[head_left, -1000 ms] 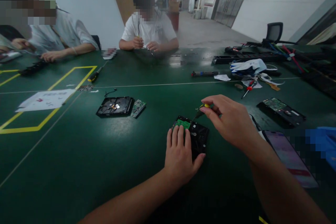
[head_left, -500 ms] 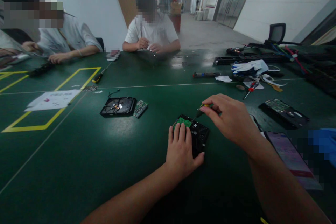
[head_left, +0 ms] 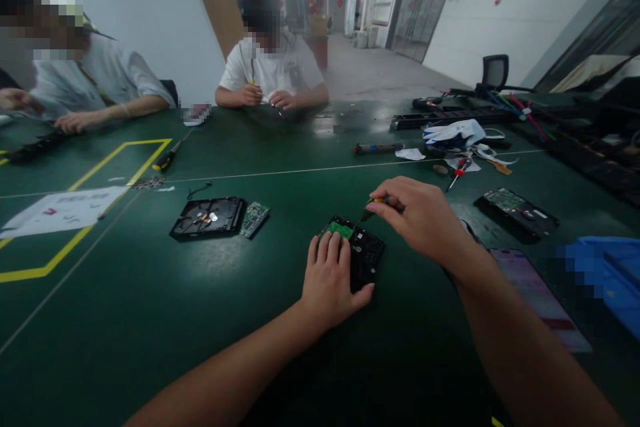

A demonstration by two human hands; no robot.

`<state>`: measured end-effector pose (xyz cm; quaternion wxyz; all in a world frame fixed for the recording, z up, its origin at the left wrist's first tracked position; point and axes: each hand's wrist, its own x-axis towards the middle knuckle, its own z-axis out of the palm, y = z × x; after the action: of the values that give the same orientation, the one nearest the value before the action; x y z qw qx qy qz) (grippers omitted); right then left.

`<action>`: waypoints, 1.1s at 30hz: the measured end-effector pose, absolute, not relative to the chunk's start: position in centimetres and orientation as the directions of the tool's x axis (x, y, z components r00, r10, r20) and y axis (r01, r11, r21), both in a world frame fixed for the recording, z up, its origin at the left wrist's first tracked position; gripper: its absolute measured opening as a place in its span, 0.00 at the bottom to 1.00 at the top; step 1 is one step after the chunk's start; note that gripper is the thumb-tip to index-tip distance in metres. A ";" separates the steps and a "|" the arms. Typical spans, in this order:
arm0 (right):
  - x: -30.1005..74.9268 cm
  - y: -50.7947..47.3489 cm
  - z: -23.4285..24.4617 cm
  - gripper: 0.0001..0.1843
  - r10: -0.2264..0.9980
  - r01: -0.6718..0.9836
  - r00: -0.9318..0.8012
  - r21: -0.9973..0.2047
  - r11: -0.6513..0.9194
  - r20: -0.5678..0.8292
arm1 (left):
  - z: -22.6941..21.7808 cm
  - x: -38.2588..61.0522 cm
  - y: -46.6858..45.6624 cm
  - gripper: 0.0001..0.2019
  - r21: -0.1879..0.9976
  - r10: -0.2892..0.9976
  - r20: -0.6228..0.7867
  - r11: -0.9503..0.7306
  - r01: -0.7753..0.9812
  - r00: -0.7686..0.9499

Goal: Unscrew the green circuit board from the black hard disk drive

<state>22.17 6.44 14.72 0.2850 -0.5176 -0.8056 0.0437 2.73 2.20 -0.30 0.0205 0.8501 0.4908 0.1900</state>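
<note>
A black hard drive [head_left: 369, 255] with a green circuit board [head_left: 342, 229] lies on the table in front of me. My left hand [head_left: 330, 283] rests flat across its near left part, fingers stretched out and thumb apart, covering some of the board. A screwdriver [head_left: 367, 215] with a yellow and dark handle is pinched in the fingers of my right hand [head_left: 419, 219]. Its shaft slants down to the drive near the board's right edge. The tip is too small to tell whether it sits in a screw.
Left of my hands lie another hard drive [head_left: 207, 217] and a loose circuit board [head_left: 256, 219]. On the right are a third drive [head_left: 517, 213], a phone-like screen [head_left: 537, 293], a blue bin [head_left: 620, 273] and a red screwdriver [head_left: 459, 173]. Two people sit across the green table [head_left: 200, 320].
The view has swung slightly right, so things appear farther left. Both hands keep their places at the hard drive, and the screwdriver still points down at it.
</note>
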 end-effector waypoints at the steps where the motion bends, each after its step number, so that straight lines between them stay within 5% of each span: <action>1: 22.2 6.7 14.6 0.03 0.859 0.805 -0.293 -0.377 0.459 0.419 | -0.4 2.7 2.3 0.45 0.225 0.841 0.307 -0.518 0.825 0.445; 16: 21.9 7.8 13.7 0.08 0.832 0.813 -0.314 -0.323 0.485 0.458 | -0.4 2.7 2.2 0.46 0.243 0.845 0.296 -0.517 0.821 0.445; 33: 21.6 8.4 12.9 0.12 0.832 0.762 -0.296 -0.409 0.501 0.469 | -0.3 1.9 3.3 0.44 0.247 0.844 0.283 -0.523 0.815 0.456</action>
<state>21.63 8.42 12.92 0.3252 -0.4965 -0.8030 0.0537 1.87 3.33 -0.31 0.0381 0.8523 0.4867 0.1875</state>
